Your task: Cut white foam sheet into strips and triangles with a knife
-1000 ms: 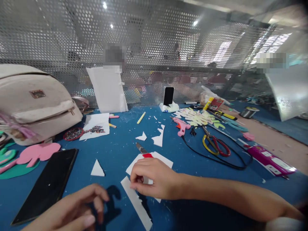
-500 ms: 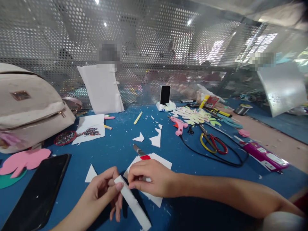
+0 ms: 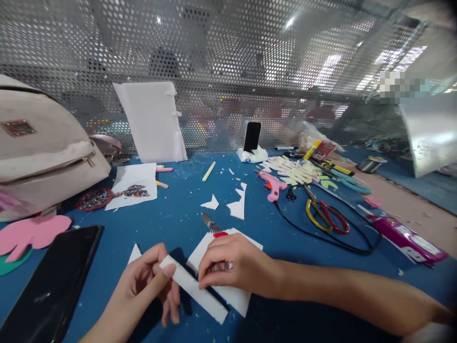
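My left hand (image 3: 150,281) pinches the upper end of a narrow white strip (image 3: 200,293) between thumb and fingers. The strip slants down to the right above the blue table. Beside its middle, my right hand (image 3: 228,267) is curled with thumb and fingertips together at the strip's edge; whether they grip anything small is hidden. A white sheet (image 3: 237,297) lies under my right hand. A knife with a red part at its handle (image 3: 211,225) lies just beyond that hand, its blade pointing away.
White scraps (image 3: 237,202) lie ahead. On the right are a pink glue gun (image 3: 274,185) with a black cord, scissors (image 3: 326,215), pale strips (image 3: 291,169) and a purple packet (image 3: 409,240). A black tablet-like device (image 3: 53,286) and a backpack (image 3: 46,152) stand left.
The strip's lower end has swung up and to the right, so it lies at a flatter slant. My right hand has shifted slightly right and down in the picture, and the view has turned a little.
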`<state>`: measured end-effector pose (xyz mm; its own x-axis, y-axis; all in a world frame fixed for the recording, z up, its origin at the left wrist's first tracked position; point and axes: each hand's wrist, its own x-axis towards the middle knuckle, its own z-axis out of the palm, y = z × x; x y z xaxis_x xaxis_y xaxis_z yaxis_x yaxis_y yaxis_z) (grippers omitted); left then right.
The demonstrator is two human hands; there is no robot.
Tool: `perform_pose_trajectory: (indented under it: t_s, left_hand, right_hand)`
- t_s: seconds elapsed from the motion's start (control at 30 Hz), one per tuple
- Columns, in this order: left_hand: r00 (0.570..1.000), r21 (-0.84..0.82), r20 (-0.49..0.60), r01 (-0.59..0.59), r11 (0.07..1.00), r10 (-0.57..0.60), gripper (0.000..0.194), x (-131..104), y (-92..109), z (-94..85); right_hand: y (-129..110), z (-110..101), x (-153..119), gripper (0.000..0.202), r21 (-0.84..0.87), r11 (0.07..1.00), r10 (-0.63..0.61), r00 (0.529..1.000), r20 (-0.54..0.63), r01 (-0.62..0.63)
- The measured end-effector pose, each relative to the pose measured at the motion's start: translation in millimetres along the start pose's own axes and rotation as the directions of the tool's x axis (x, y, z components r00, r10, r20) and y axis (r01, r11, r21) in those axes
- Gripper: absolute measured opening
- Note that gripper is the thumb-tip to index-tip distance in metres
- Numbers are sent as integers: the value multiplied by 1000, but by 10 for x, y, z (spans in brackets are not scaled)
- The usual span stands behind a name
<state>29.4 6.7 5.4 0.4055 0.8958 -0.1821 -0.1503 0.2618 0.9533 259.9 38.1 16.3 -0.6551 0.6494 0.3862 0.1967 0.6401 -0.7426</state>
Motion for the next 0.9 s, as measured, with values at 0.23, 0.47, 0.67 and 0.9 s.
perform_pose_trajectory:
  t_s: [0.23,0.47,0.67,0.9]
  left_hand:
    - [999,32,-27,22,999,-21,48,-12,23,22]
    - [1000,114,25,2,993,-4,48,-65,-24,-10]
    - [999,60,18,28,998,-29,48,-52,10,-47]
    - [984,60,-105,-136,989,142,38,16,-62,-108]
  right_hand:
    - [-2,13,-10,7,20,999,41,997,59,-42]
    - [27,-26,16,8,45,995,-97,979,179,91]
    - [-45,-171,76,7,288,957,-88,960,267,8]
    - [-291,-130,-6,13,-42,945,-291,890,352,326]
